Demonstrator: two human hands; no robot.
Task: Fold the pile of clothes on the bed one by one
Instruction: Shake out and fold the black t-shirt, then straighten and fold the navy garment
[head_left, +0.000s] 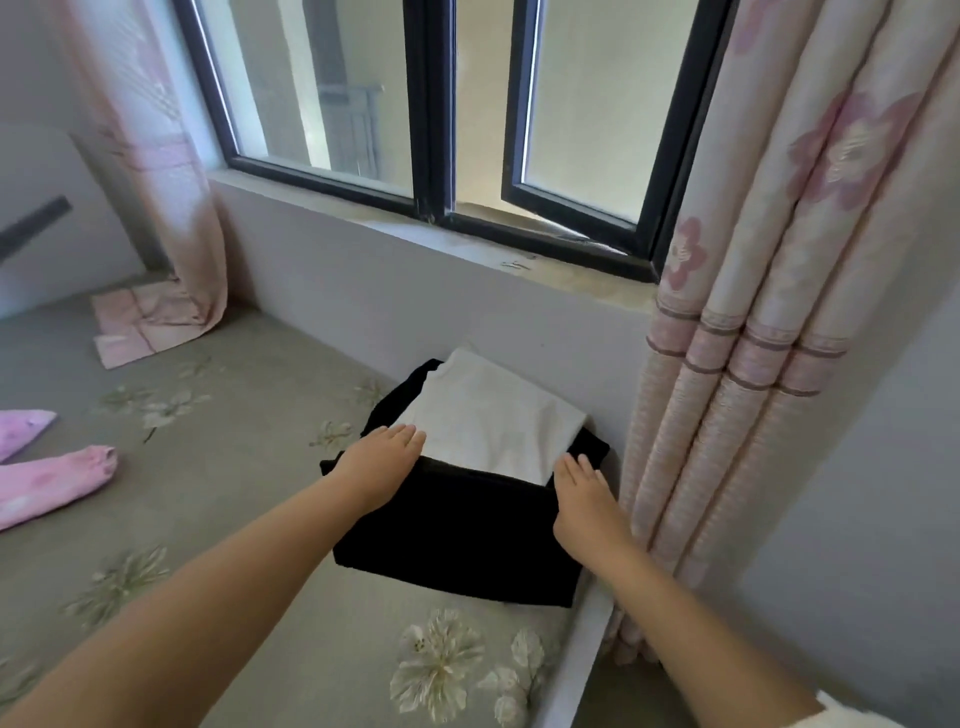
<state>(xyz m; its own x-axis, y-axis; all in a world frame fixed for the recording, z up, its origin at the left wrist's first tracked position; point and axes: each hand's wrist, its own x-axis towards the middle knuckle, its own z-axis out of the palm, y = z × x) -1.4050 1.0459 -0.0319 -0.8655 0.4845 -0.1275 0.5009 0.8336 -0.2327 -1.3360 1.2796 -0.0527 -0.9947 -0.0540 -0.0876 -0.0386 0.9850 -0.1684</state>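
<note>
Head view, folded black garment (457, 535), white garment (493, 421) beneath

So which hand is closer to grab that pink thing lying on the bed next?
Probably the left hand. The crumpled pink garment lies far out on its side of the floral grey bed sheet, while the right hand rests on the folded black cloth beside the curtain.

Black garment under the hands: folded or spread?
Folded. The black garment is a compact rectangle atop the white garment; both hands lie flat on it.
</note>
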